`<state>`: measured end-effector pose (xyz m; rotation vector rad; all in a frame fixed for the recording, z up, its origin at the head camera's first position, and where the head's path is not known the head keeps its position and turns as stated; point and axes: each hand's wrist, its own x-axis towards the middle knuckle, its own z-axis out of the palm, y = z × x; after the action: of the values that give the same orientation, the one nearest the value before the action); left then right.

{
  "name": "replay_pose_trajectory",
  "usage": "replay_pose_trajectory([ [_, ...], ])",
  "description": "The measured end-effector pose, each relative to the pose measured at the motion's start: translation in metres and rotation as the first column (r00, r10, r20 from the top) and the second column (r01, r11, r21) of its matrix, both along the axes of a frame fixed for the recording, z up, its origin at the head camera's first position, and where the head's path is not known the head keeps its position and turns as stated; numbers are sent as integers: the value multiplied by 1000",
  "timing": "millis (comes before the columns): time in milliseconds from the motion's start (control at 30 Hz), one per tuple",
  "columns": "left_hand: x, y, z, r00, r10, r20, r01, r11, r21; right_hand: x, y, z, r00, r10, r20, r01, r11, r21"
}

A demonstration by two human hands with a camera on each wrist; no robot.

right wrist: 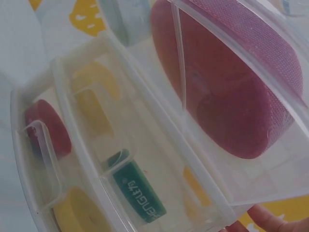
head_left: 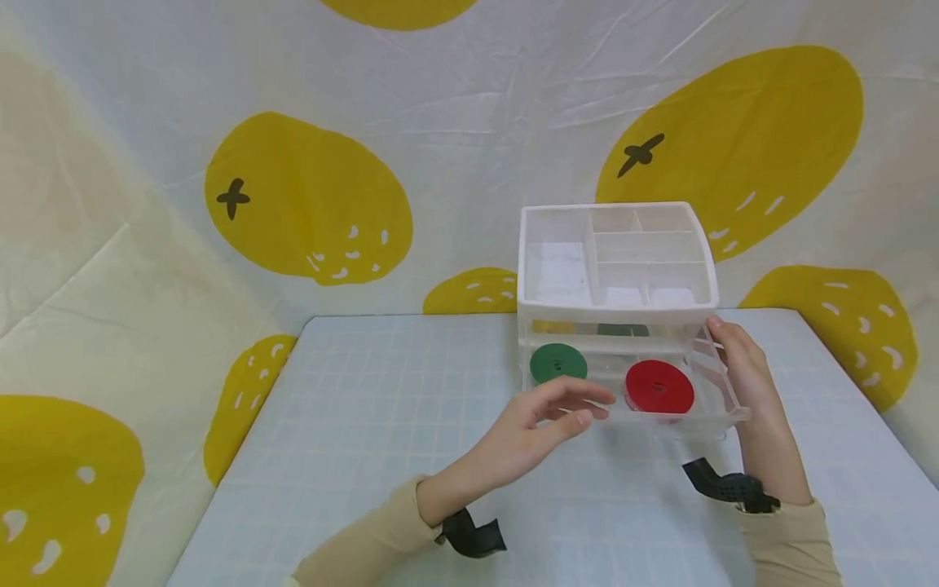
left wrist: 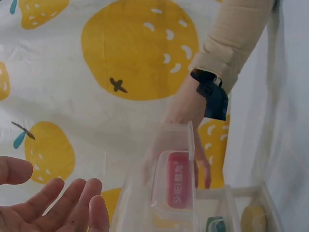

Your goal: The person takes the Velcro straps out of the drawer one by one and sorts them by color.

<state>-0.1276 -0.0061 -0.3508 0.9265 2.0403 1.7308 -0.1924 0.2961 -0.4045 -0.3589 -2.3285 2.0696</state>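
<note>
A white drawer unit (head_left: 616, 314) stands at the back right, its clear drawer (head_left: 704, 417) pulled out toward me. In that drawer lie a red roll (head_left: 659, 386) on the right and a green roll (head_left: 558, 362) on the left. My left hand (head_left: 546, 420), fingers loosely extended and nothing in them, hovers before the drawer's front left; in the left wrist view it is apart from the drawer. My right hand (head_left: 748, 367) rests along the unit's right side, its fingers partly hidden. White lettering shows on the red roll's side (left wrist: 178, 181).
The unit's top tray (head_left: 561, 269) is split into compartments. More rolls show inside the unit: a yellow roll (right wrist: 96, 94), another green roll (right wrist: 137, 191) and a small red one (right wrist: 47, 128). Behind the checked table (head_left: 352, 456) hangs a fruit-print cloth (head_left: 469, 163).
</note>
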Motion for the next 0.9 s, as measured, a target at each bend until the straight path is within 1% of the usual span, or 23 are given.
replay_pose_trajectory([
  [167, -13, -1, 10, 1000, 5, -13, -5, 1000, 16, -1, -2, 3, 1000, -13, 28, 13, 1000, -3],
  [233, -19, -1, 13, 1000, 10, -10, -10, 1000, 24, -2, -2, 3, 999, -15, 31, 15, 1000, -6],
  [300, -25, -1, 15, 1000, 17, -22, -16, 1000, 18, -2, -2, 3, 999, -15, 29, 15, 1000, -6],
  [400, -35, -1, 17, 998, 28, -55, -29, 999, -22, -2, -2, 3, 1000, -13, 25, 13, 1000, -1],
  [500, -44, 0, 16, 995, 35, -91, -43, 996, -82, -1, -3, 3, 1000, -11, 20, 11, 1000, 9],
  [633, -56, 2, 15, 989, 25, -145, -46, 989, -141, -2, -1, 1, 1000, -14, 23, 14, 1000, -3],
  [700, -62, 3, 14, 984, 14, -180, -44, 986, -164, -4, 2, -2, 999, -24, 28, 25, 1000, -5],
  [767, -66, 3, 13, 973, -3, -231, -44, 979, -199, -6, 4, -4, 999, -25, 35, 26, 999, -26],
  [800, -68, 4, 13, 967, -11, -256, -47, 974, -220, -9, 7, -9, 999, -25, 34, 25, 999, -23],
  [833, -70, 4, 13, 959, -20, -282, -52, 968, -246, -12, 11, -14, 999, -26, 35, 27, 999, -21],
  [900, -73, 4, 12, 938, -45, -344, -63, 953, -298, -12, 10, -13, 999, -19, 40, 20, 999, -25],
])
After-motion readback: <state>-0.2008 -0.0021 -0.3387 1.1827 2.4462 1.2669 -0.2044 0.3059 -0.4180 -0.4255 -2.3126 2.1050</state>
